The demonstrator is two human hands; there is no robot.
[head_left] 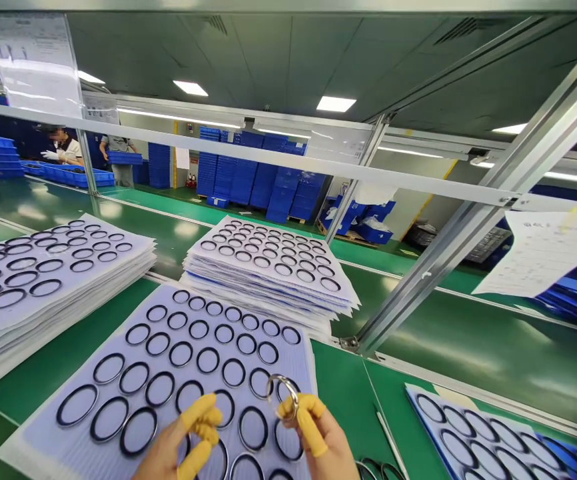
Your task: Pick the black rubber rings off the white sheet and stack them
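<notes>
Yellow finger covers are on the fingers of both my hands. My right hand [313, 430] pinches a shiny silver ring [270, 389] between thumb and fingers, raised and tilted above the sheet. To its left, my left hand [188, 437] hovers with loosely curled fingers, and nothing shows in them. Beneath both hands lies a pale violet foam sheet [118, 347] bearing rows of black-rimmed rings [138, 431]. Parts of some rings are hidden behind my hands.
Stacked sheets with rings stand at the left [83, 283] and behind [268, 300]. Right of my hands are a thin white stick [391, 440], loose rings and a blue tray of rings [461, 447]. A metal post [433, 247] rises at right. Two people are across the room.
</notes>
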